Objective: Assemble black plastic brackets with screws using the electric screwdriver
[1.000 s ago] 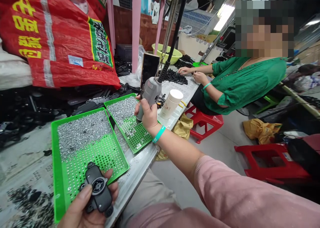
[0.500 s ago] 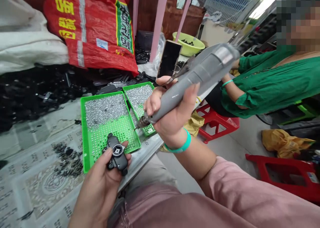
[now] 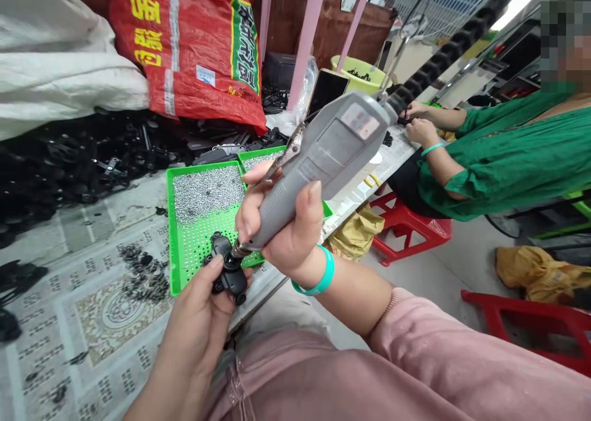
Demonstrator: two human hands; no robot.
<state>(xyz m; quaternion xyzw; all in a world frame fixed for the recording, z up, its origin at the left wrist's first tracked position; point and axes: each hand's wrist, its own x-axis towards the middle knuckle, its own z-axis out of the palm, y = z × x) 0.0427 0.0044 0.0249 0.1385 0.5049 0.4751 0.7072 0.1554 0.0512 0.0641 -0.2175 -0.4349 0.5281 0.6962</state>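
Observation:
Between the thumb and fingers of my left hand (image 3: 203, 310) is a black plastic part (image 3: 229, 279) with rounded lobes and a round centre. My right hand (image 3: 290, 224) is wrapped round a grey electric screwdriver (image 3: 318, 156), slanting down to the left. Its metal nose (image 3: 239, 248) meets the round centre of the part, and the bit's tip is hidden there. A green perforated tray (image 3: 172, 230) of small silver screws (image 3: 207, 190) lies just behind the part. A second green tray (image 3: 261, 152) with screws is partly covered by my right hand and the screwdriver.
Black parts (image 3: 92, 162) are heaped at the back left beneath a red sack (image 3: 198, 45). A phone (image 3: 327, 92) leans near a yellow-green basin (image 3: 364, 76). At the right, a person in a green top (image 3: 508, 162) works with both hands at the table. Red stools (image 3: 415, 230) stand on the floor.
My right hand has brought the screwdriver down and left, so its nose now meets the black part. The part stays in my left hand. The whole view has shifted slightly.

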